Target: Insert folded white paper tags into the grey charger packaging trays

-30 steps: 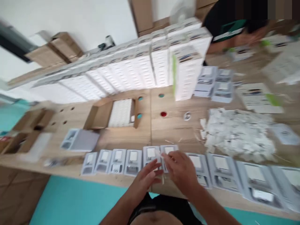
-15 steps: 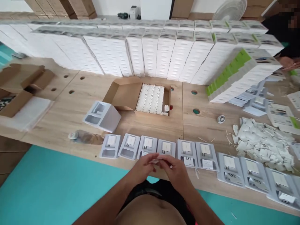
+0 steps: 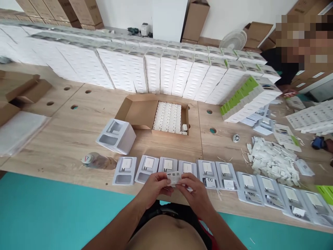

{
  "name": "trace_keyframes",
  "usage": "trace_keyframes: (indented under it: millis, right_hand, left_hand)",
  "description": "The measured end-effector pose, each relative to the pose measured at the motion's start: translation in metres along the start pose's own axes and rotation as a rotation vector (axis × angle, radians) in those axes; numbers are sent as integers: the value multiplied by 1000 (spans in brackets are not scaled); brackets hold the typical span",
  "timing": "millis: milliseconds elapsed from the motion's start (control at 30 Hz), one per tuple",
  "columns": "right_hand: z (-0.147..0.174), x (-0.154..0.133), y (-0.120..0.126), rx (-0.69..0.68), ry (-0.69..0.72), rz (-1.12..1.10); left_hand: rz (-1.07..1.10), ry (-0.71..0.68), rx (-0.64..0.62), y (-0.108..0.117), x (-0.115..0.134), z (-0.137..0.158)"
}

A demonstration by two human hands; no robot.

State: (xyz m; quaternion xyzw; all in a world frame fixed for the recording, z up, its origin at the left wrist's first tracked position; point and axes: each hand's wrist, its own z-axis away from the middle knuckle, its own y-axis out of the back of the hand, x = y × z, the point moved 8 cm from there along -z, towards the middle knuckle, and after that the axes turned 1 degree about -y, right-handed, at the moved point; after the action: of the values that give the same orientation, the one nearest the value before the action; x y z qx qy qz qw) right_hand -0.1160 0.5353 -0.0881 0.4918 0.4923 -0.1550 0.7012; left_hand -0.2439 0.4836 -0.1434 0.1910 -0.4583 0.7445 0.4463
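Between both hands, in front of my body, is a small white printed paper leaflet point(image 3: 173, 178). My left hand point(image 3: 155, 184) pinches its left edge with thumb and fingers. The right edge is gripped by my right hand point(image 3: 194, 189). Just beyond the hands, a row of grey plastic trays point(image 3: 124, 179) runs along the table's near edge. Each tray bears a flat white device point(image 3: 149, 163) in its upper recess. Several trays on the right also hold folded printed paper point(image 3: 229, 184) in the lower recess. My hands partly cover the trays in the middle.
An open cardboard box point(image 3: 139, 110) with white parts lies mid-table. Left of it are stacked trays point(image 3: 117, 135) and a plastic bottle point(image 3: 96, 160). White boxes point(image 3: 130, 69) form a long wall behind. A heap of white papers point(image 3: 274, 161) lies right; another person's hand point(image 3: 290, 93) is beyond.
The leaflet, seen edge-on before, now faces up with its print showing between my hands. The head view has tilted up and shifted right, showing more of the other person.
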Motion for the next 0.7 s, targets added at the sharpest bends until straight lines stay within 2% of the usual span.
trace_keyframes:
  millis: [67,133,233,333,500,600,700]
  right_hand:
    - [-2,7,3,85,-117,-88]
    - [-4,12,3,108,-198,-136]
    - [-5,18,4,103,-279,-164]
    - [-5,26,8,100,-321,-272]
    - [-1,45,8,77,-413,-527]
    - [3,50,8,27,-426,-543]
    - [7,51,11,42,-429,-544]
  left_hand:
    - [25,-4,-1,-2,3,1]
    - [36,-27,-9,-7,8,0]
    - [-119,-112,3,-18,15,-1]
    - [-235,-145,71,-23,15,-5]
    - [-226,-128,118,-28,3,-10]
    - [-229,-122,110,-32,-1,-10]
    - [-214,-103,100,-37,-4,-8]
